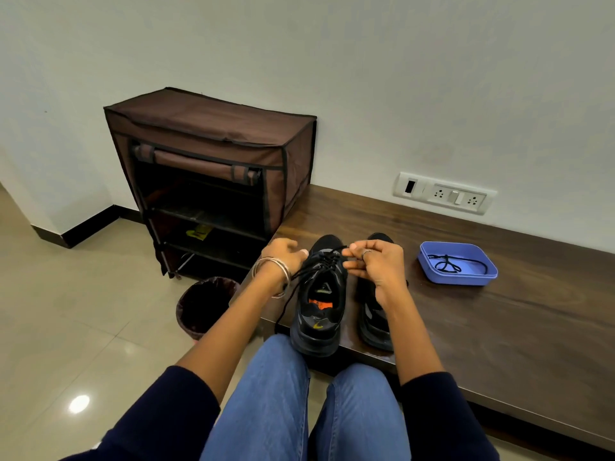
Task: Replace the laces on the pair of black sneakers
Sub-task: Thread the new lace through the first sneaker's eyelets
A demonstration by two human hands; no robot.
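Left hand (pixel 283 252) and right hand (pixel 372 261), fingers curled, each pinching an end of the black lace (pixel 327 257) over the left sneaker (pixel 317 314), centre frame on the dark surface (pixel 499 327), second sneaker (pixel 374 324) beside it, blue tray (pixel 466 277) holding another lace (pixel 446 262) at right.

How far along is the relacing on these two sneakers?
Done: the left sneaker has a black lace crossed through its eyelets. In hand: the left hand and right hand each pinch that lace near the toe end. Left: a spare lace lies in the blue tray; the right sneaker is mostly hidden, so its lacing cannot be judged.
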